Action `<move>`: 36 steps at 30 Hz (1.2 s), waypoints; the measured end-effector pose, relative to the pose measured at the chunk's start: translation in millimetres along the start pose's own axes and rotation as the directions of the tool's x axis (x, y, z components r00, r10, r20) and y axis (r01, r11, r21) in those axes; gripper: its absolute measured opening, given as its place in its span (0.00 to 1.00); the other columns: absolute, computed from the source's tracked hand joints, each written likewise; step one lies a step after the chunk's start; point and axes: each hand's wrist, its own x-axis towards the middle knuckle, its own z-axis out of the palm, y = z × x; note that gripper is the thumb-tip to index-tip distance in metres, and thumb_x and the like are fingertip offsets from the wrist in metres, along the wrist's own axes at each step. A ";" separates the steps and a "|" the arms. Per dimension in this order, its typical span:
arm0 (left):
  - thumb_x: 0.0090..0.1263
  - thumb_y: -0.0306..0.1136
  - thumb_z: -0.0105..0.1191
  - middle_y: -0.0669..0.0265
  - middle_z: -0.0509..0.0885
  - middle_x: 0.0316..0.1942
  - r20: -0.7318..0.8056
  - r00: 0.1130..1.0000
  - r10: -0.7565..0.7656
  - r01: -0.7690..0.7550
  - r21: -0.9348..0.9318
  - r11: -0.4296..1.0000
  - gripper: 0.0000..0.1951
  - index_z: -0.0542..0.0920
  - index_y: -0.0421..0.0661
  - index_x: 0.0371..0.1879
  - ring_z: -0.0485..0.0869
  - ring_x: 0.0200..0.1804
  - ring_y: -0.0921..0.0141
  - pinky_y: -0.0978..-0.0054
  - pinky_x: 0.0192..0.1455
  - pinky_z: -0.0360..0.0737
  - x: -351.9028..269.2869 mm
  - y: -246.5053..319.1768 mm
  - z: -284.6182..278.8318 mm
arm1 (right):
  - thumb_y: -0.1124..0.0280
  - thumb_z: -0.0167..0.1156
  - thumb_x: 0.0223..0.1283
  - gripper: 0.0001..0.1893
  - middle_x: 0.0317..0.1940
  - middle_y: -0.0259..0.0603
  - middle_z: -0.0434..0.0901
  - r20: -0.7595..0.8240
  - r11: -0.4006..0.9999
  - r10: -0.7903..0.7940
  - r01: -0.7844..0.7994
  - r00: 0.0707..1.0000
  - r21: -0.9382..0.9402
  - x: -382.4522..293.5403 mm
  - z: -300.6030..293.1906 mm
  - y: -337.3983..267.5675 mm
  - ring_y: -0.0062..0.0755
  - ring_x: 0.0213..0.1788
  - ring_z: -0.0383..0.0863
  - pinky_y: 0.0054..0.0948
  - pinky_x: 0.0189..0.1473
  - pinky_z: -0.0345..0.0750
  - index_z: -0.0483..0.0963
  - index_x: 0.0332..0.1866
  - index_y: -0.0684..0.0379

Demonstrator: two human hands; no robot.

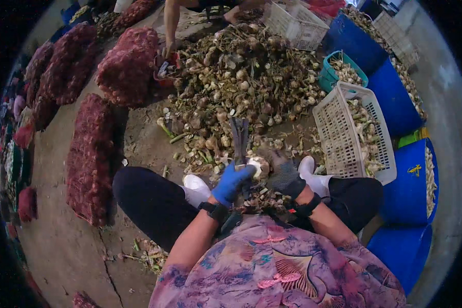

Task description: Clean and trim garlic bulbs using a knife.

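Observation:
My left hand (233, 181), in a blue glove, is closed on a garlic bulb (258, 168) whose pale cut face shows beside my thumb. Close against the bulb's right side is my right hand (287, 178), in a dark grey glove; its fingers are blurred, so I cannot tell what they grip. A dark metal blade-like tool (239, 140) stands upright just beyond my left hand, its lower end hidden by the glove. Garlic skins and scraps (263, 200) lie between my wrists. Beyond the tool spreads a large heap of garlic bulbs with dry stalks (238, 77).
At my right are a white plastic crate (337, 134) of garlic, a teal basket (326, 75) and several blue containers (406, 192). Red mesh sacks (89, 161) lie at the left. Another person's arm (170, 25) reaches to a red container (165, 81) beside the heap.

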 end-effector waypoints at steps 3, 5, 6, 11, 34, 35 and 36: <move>0.56 0.34 0.58 0.71 0.78 0.32 0.008 0.996 0.087 -0.087 0.000 0.996 0.17 0.73 0.43 0.42 0.75 0.30 0.80 0.84 0.30 0.70 0.3 3.5 12.2 | 0.65 0.57 0.54 0.24 0.46 0.45 0.75 -0.002 0.578 0.499 -0.331 0.867 0.746 -15.3 15.8 62.9 0.37 0.42 0.78 0.31 0.44 0.76 0.64 0.57 0.57; 0.55 0.34 0.59 0.68 0.78 0.37 -0.026 0.990 0.138 -0.139 -0.005 0.990 0.19 0.72 0.42 0.44 0.77 0.37 0.77 0.81 0.36 0.74 -13.1 23.5 29.7 | 0.66 0.54 0.57 0.17 0.42 0.41 0.75 0.305 0.024 0.460 -0.355 0.834 0.934 -22.2 23.2 70.2 0.32 0.41 0.77 0.31 0.42 0.77 0.68 0.51 0.56; 0.54 0.36 0.60 0.64 0.78 0.42 0.056 0.988 0.141 -0.145 0.073 0.987 0.22 0.71 0.43 0.47 0.77 0.45 0.73 0.75 0.45 0.74 -12.0 20.6 23.9 | 0.66 0.54 0.56 0.16 0.44 0.41 0.75 0.388 -0.085 0.371 -0.385 0.844 0.919 -18.9 27.1 60.0 0.33 0.42 0.77 0.35 0.42 0.77 0.69 0.50 0.56; 0.52 0.36 0.62 0.63 0.78 0.43 0.130 0.973 0.189 -0.228 0.647 0.728 0.25 0.71 0.43 0.49 0.75 0.48 0.70 0.74 0.54 0.68 -3.7 7.1 21.0 | 0.66 0.56 0.54 0.19 0.46 0.40 0.75 0.385 -0.016 0.282 -0.397 0.879 0.918 -30.6 52.7 102.6 0.36 0.46 0.75 0.34 0.49 0.73 0.69 0.52 0.57; 0.56 0.39 0.54 0.50 0.79 0.32 -0.085 0.983 0.165 -0.029 0.806 0.592 0.14 0.74 0.44 0.36 0.78 0.37 0.54 0.63 0.38 0.73 20.6 -44.2 -33.8 | 0.64 0.53 0.59 0.16 0.40 0.37 0.75 -0.348 0.877 -0.133 -0.053 0.928 -0.477 -54.0 -172.0 155.9 0.27 0.37 0.74 0.25 0.34 0.73 0.69 0.49 0.61; 0.56 0.38 0.54 0.51 0.80 0.32 -0.089 0.984 0.152 -0.023 0.791 0.612 0.14 0.74 0.43 0.37 0.79 0.36 0.56 0.64 0.38 0.73 22.0 -40.3 -25.3 | 0.63 0.54 0.57 0.17 0.42 0.39 0.75 -0.450 0.874 -0.023 -0.200 0.893 -0.442 -56.0 -204.6 161.6 0.30 0.40 0.74 0.27 0.38 0.72 0.69 0.49 0.61; 0.55 0.38 0.54 0.52 0.80 0.31 -0.106 0.984 0.140 -0.006 0.775 0.631 0.15 0.75 0.42 0.38 0.80 0.35 0.58 0.65 0.38 0.74 21.1 -37.8 -21.0 | 0.63 0.55 0.56 0.18 0.44 0.41 0.75 -0.542 0.862 0.088 -0.337 0.836 -0.380 -56.2 -234.0 168.1 0.33 0.43 0.74 0.29 0.42 0.72 0.70 0.49 0.60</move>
